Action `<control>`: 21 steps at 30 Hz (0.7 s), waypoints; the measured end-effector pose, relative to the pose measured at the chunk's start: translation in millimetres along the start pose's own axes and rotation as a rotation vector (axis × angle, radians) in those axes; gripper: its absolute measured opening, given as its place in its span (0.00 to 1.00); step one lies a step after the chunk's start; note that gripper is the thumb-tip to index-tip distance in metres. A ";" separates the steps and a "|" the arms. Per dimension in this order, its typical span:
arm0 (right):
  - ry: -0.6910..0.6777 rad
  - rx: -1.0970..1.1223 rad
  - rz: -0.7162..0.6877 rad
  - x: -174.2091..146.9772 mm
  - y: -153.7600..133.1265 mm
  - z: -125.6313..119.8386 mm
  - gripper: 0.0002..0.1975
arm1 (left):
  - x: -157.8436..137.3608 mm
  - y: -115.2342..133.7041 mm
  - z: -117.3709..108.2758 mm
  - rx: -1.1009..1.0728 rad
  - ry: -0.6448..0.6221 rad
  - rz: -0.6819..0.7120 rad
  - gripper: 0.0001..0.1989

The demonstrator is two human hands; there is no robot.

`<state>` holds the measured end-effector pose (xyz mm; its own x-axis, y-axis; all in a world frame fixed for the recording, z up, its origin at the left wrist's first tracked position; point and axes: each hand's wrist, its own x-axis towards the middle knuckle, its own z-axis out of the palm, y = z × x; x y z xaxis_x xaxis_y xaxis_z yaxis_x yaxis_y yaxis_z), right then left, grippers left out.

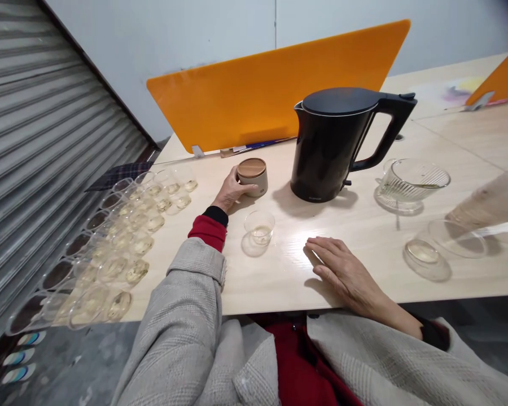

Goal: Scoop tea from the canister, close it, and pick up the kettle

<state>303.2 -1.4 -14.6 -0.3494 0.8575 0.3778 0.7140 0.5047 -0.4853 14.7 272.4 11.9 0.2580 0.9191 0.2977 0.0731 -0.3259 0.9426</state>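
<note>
My left hand [232, 189] is wrapped around the side of a small grey canister [254, 183], thumb in front; the far fingers are partly hidden. A round wooden lid [251, 167] covers the canister, which stands upright on the table. Nearer me is a clear plastic cup [259, 228]. My right hand [347, 270] holds nothing, its fingers stretched out low over the tabletop, to the right of that cup. Behind it stands a black electric kettle [328, 152] with its lid down and handle to the right.
Rows of clear cups [122, 242] with a little contents line the table's left side. At right are a ribbed glass vessel [415, 180], another clear cup [457, 239] and a stack of cups [495, 197]. An orange divider [271, 96] stands behind the canister.
</note>
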 end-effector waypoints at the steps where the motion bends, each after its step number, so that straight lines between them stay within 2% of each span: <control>1: -0.001 0.001 0.007 -0.3 0.8 0.4 0.22 | -0.3 0.3 -0.7 -0.005 -0.005 -0.004 0.42; 6: 0.002 0.021 0.002 0.4 2.6 0.2 0.21 | -0.1 1.5 -0.5 -0.027 -0.023 -0.021 0.44; 9: 0.022 0.079 0.036 -0.3 4.0 -0.3 0.22 | -2.1 2.1 -3.8 -0.062 -0.032 -0.033 0.51; 11: 0.063 0.148 0.097 -2.2 6.6 -1.7 0.22 | -7.4 3.8 -9.9 -0.082 0.003 -0.056 0.58; 13: 0.129 0.214 0.167 -4.7 9.3 -6.9 0.23 | -17.2 8.0 -18.0 -0.080 0.082 -0.085 0.60; 16: 0.243 0.234 0.245 -7.4 8.6 -28.3 0.24 | -40.4 21.4 -29.2 -0.036 0.221 -0.153 0.49; 18: 0.323 0.199 0.272 -6.8 2.0 -52.2 0.24 | -61.4 36.1 -31.8 -0.012 0.373 -0.163 0.38; 21: 0.464 0.137 0.287 0.7 -14.6 -94.7 0.26 | -102.3 64.9 -23.1 0.032 0.487 -0.027 0.28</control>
<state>350.0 -17.6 67.4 0.1724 0.8440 0.5079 0.6452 0.2929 -0.7056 -29.2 162.3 46.1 -0.2246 0.9217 0.3162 0.1049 -0.2997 0.9482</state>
